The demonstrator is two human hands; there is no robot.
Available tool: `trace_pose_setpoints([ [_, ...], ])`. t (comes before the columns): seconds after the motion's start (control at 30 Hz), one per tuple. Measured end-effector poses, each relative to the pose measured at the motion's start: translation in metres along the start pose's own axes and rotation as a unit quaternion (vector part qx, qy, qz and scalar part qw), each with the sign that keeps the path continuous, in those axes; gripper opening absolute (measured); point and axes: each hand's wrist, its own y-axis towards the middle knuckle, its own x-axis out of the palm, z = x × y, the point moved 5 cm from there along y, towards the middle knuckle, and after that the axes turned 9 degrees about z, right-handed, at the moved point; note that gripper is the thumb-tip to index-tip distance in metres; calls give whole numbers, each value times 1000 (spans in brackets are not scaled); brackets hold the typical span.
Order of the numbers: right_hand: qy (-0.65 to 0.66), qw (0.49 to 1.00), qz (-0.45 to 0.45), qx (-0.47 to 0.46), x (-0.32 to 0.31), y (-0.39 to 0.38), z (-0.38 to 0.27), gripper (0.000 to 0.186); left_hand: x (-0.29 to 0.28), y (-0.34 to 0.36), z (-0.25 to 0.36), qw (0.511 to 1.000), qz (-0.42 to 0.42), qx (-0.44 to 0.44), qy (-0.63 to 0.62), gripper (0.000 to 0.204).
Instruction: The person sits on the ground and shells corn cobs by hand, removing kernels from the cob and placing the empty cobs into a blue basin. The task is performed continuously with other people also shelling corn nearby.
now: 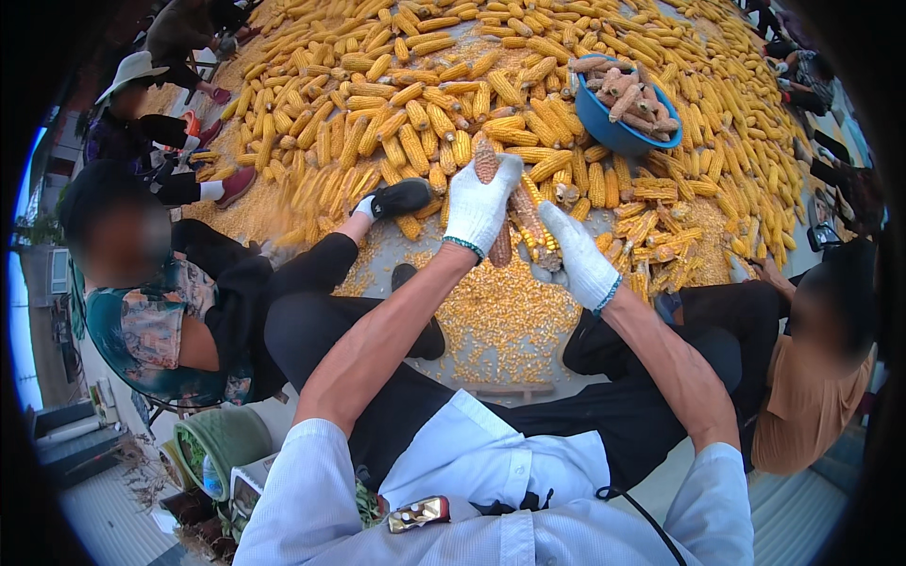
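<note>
My left hand (483, 206), in a white work glove with a green cuff, is closed around a bare reddish corn cob (486, 162), whose tip sticks up above the fist. My right hand (582, 257), gloved the same way, is closed on a partly shelled ear of corn (531, 222). That ear leans against the left glove, with yellow kernels showing along its side. Loose kernels (500, 316) lie scattered on the floor beneath both hands, between my knees.
A large heap of yellow corn ears (377, 104) spreads ahead. On its right side rests a blue basin (604, 127) filled with bare cobs (632, 99). People sit close on both sides, one's black shoe (401, 198) reaching in from the left. A green bucket (226, 443) stands lower left.
</note>
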Motion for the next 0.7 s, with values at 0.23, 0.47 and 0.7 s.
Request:
trace_pose_setpoints([
  [0.23,-187,973,62,-122,-20,19,0,62,15,-15,-12,968,-65,-195,-146,59],
  [0.47,-295,932,68,-200,-16,29,18,68,20,-24,-39,979,-39,-160,-117,45],
  [0.7,-213,972,-16,-102,-8,18,2,56,13,-15,-25,996,-32,-78,-25,39],
])
